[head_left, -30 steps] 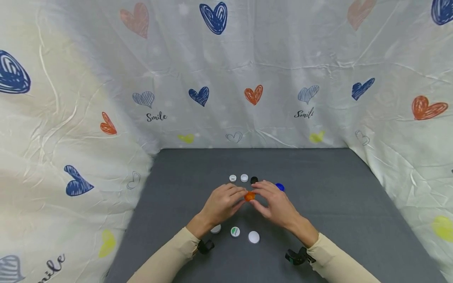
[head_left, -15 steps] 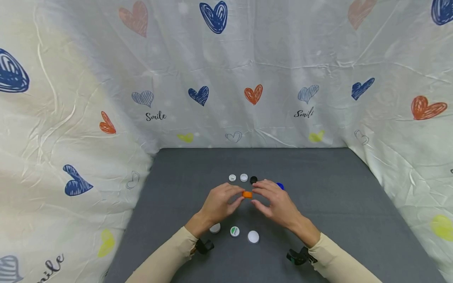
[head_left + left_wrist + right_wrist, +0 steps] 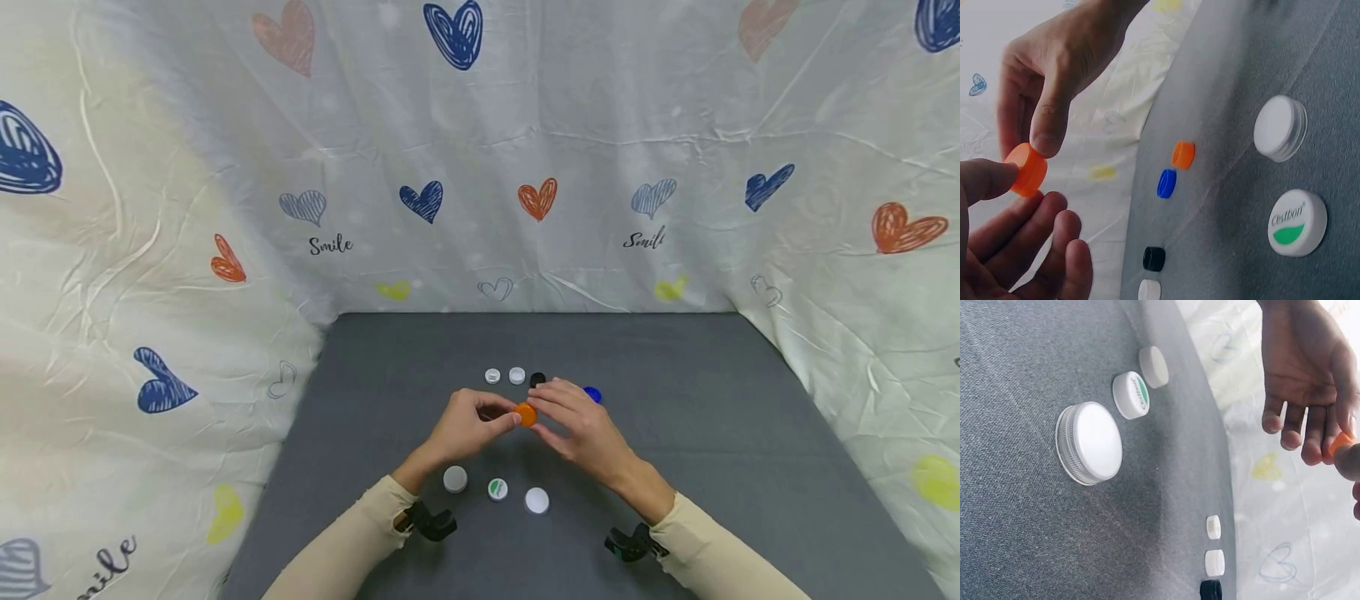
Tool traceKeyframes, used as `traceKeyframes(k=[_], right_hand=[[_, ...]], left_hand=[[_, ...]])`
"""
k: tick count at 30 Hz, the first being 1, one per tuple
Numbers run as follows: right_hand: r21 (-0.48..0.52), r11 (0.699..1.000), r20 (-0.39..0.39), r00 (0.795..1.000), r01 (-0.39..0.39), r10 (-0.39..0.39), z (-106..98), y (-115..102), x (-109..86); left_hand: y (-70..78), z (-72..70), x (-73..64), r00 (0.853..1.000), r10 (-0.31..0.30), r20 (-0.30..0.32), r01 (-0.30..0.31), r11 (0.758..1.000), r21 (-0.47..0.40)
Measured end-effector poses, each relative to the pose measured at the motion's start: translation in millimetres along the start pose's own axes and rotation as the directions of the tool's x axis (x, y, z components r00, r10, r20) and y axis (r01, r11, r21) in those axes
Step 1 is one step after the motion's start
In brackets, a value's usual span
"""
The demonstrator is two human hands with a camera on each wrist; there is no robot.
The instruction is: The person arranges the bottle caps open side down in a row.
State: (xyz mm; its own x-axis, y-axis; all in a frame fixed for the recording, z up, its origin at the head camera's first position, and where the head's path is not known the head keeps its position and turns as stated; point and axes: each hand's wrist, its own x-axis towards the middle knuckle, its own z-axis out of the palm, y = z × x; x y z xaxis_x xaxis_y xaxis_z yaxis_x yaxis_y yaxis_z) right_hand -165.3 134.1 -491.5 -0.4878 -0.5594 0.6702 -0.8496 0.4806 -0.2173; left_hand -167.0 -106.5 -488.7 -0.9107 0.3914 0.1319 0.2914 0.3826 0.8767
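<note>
An orange bottle cap (image 3: 527,414) is held up above the table between both hands. My left hand (image 3: 462,429) pinches its left side between thumb and fingers, the other fingers loosely bent in the left wrist view. My right hand (image 3: 581,423) has its thumb and a forefinger at the cap's other side, and in the left wrist view its thumb tip meets the cap's rim. On the table behind the hands, a black cap (image 3: 537,380) and a blue cap (image 3: 592,394) show. A second orange cap (image 3: 1183,154) lies beside the blue one, covered by my right hand in the head view.
Two small white caps (image 3: 517,376) lie in the far row. Nearer the front are a white cap (image 3: 455,479), a white cap with a green leaf print (image 3: 497,489), and a larger white lid (image 3: 537,501). A grey cloth covers the table (image 3: 675,358), with a heart-printed curtain (image 3: 480,150) behind.
The held orange cap has turned from edge-on to showing a flat face. My left fingers have shifted their hold and the wrist has moved, baring the nearest-left white cap. My right hand has barely moved.
</note>
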Motion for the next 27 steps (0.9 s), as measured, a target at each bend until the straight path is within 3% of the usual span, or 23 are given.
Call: traceKeyframes(k=[4, 6, 8, 10, 13, 15, 18, 22, 27], right_hand=[[0.0, 1.0, -0.007, 1.0, 0.003, -0.003, 1.1, 0.9, -0.7], [-0.003, 1.0, -0.013, 1.0, 0.0, 0.0, 1.7, 2.0, -2.2], [-0.003, 1.0, -0.022, 1.0, -0.002, 0.002, 2.1, 3.0, -3.5], [-0.002, 1.0, -0.029, 1.0, -0.005, 0.005, 2.2, 3.6, -4.7], [0.011, 1.0, -0.041, 0.999, -0.008, 0.008, 2.8, 3.4, -5.7], [0.021, 1.0, -0.046, 0.999, -0.01, 0.011, 3.3, 2.5, -6.0], [0.029, 0.999, -0.045, 0.999, -0.02, 0.021, 4.4, 0.8, -6.3], [0.026, 0.999, -0.033, 0.999, -0.037, 0.037, 5.7, 0.2, -7.4], [0.014, 0.999, -0.02, 0.999, -0.042, 0.042, 5.4, 1.9, -9.9]], left_hand=[[0.6, -2.2, -0.5, 0.999, 0.036, 0.0, -0.036, 0.999, 0.025], [0.5, -3.1, -1.0, 0.995, 0.1, -0.018, -0.099, 0.993, 0.063], [-0.1, -3.5, -1.3, 0.98, 0.195, -0.039, -0.188, 0.972, 0.138], [-0.9, -3.4, -1.6, 0.955, 0.292, -0.048, -0.273, 0.933, 0.234], [-2.3, -1.8, -1.3, 0.91, 0.413, -0.036, -0.368, 0.845, 0.389], [-2.4, 0.1, -1.0, 0.886, 0.463, -0.021, -0.403, 0.793, 0.456], [-1.9, 3.2, -0.6, 0.864, 0.503, -0.002, -0.43, 0.74, 0.516], [-0.7, 6.4, -0.6, 0.856, 0.517, 0.005, -0.436, 0.716, 0.545], [0.9, 8.4, -0.8, 0.867, 0.498, 0.024, -0.424, 0.71, 0.562]])
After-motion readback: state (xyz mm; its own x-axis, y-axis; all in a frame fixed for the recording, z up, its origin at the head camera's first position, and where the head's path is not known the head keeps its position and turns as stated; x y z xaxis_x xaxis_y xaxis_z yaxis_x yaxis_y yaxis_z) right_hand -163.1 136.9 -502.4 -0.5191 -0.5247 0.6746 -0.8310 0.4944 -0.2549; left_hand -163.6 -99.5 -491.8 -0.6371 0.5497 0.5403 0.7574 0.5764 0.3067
